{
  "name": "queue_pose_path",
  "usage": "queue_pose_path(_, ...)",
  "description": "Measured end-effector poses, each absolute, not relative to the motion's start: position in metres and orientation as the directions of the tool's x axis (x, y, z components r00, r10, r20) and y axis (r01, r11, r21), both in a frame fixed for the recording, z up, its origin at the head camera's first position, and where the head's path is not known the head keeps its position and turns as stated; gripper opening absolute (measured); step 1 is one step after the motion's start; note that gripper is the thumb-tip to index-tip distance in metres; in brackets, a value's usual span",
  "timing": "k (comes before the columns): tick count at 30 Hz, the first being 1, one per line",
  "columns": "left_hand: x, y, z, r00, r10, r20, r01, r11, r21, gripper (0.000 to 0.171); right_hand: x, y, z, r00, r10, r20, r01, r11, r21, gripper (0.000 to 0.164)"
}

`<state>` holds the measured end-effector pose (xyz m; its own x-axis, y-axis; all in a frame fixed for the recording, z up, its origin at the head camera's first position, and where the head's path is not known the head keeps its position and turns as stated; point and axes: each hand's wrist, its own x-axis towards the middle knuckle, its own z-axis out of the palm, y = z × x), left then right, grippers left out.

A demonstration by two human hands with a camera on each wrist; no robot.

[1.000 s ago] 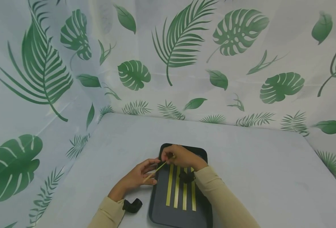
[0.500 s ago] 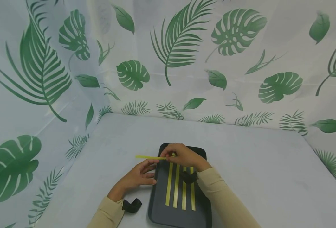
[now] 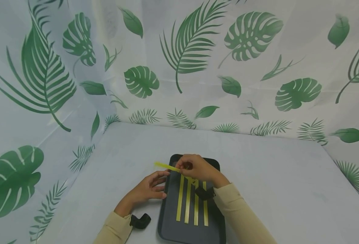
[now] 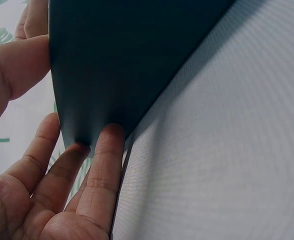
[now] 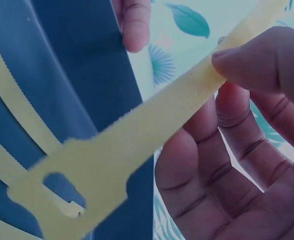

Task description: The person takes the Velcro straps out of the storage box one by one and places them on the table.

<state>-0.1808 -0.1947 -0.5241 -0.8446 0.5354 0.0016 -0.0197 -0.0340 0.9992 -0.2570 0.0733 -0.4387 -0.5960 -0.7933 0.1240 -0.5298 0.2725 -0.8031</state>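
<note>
My right hand [image 3: 199, 168] pinches a yellow cable strap [image 3: 166, 166] between thumb and fingertips over the far end of a dark tray [image 3: 171, 227]. In the right wrist view, the strap [image 5: 152, 122] slants across, its wide head with a round hole at lower left. My left hand [image 3: 147, 187] is at the tray's left side, fingers fairly straight. In the left wrist view, fingertips [image 4: 112, 137] touch the tray's outer wall [image 4: 117, 65]. Several like yellow straps [image 3: 187, 203] lie lengthwise, side by side, in the tray; their far ends are partly hidden by my right hand.
A white tabletop [image 3: 274, 189] surrounds the tray. Behind it and at the sides hang white sheets [image 3: 197, 98] printed with green leaves. Each wrist carries a black camera mount; the right one [image 3: 204, 193] overlaps the straps in the head view.
The held strap has swung from pointing down-left to pointing left and slightly up, and its wide head now shows over the tray. My right hand has shifted slightly right; the left stays.
</note>
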Motion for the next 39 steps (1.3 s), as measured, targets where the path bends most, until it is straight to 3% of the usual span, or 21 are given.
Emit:
queue_pose_path(10, -0.181, -0.193, -0.523, -0.842, 0.540, 0.008, -0.020, -0.044, 0.999, 0.079, -0.251, 0.081, -0.437, -0.598, -0.791, 0.130, -0.496, 0.238, -0.835, 0.007)
queue_pose_path(30, -0.180, -0.192, -0.525, -0.846, 0.533, 0.006, -0.025, -0.051, 0.998, 0.079, -0.239, 0.099, -0.440, -0.672, -0.735, 0.091, -0.345, 0.202, -0.916, 0.030)
queue_pose_path(39, -0.179, -0.193, -0.523, -0.852, 0.524, 0.003, -0.016, -0.032, 0.999, 0.078, -0.237, 0.113, -0.442, -0.692, -0.716, 0.091, -0.319, 0.190, -0.928, 0.032)
